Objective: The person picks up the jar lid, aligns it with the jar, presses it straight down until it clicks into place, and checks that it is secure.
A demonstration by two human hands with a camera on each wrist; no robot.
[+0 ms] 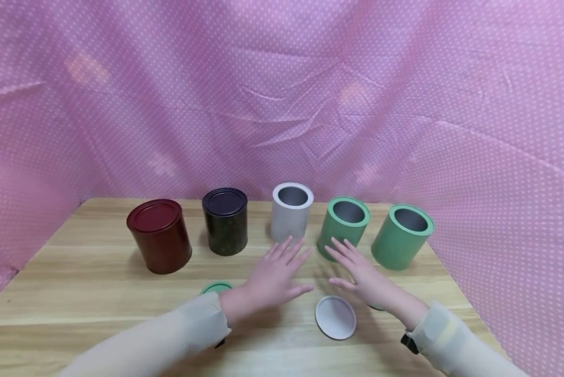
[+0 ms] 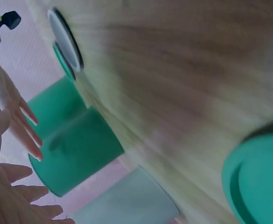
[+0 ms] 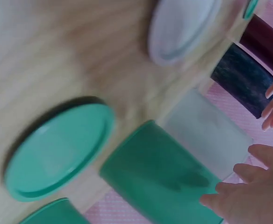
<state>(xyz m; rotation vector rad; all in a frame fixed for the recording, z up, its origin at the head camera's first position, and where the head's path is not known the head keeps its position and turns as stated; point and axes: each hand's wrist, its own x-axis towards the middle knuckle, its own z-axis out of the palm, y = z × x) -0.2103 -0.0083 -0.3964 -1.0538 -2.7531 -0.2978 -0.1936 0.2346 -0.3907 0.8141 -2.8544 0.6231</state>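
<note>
Both hands hover palm-down, fingers spread, over the wooden table (image 1: pixel 98 293) and hold nothing. My left hand (image 1: pixel 282 262) is just in front of the open grey can (image 1: pixel 291 209). My right hand (image 1: pixel 352 264) is in front of an open green can (image 1: pixel 343 220), with a second open green can (image 1: pixel 402 235) to its right. A white lid (image 1: pixel 336 317) lies between my wrists. One green lid (image 1: pixel 216 287) peeks out by my left sleeve. The right wrist view shows another green lid (image 3: pixel 57 149) lying flat near the green can (image 3: pixel 160 172), with my right hand (image 3: pixel 248 191) above.
A dark red can (image 1: pixel 159 235) and a black can (image 1: pixel 225 220), both lidded, stand at the left of the row. Pink dotted cloth (image 1: pixel 282 94) walls the table on three sides. The left wrist view shows the green cans (image 2: pixel 75 149) and the white lid (image 2: pixel 66 39).
</note>
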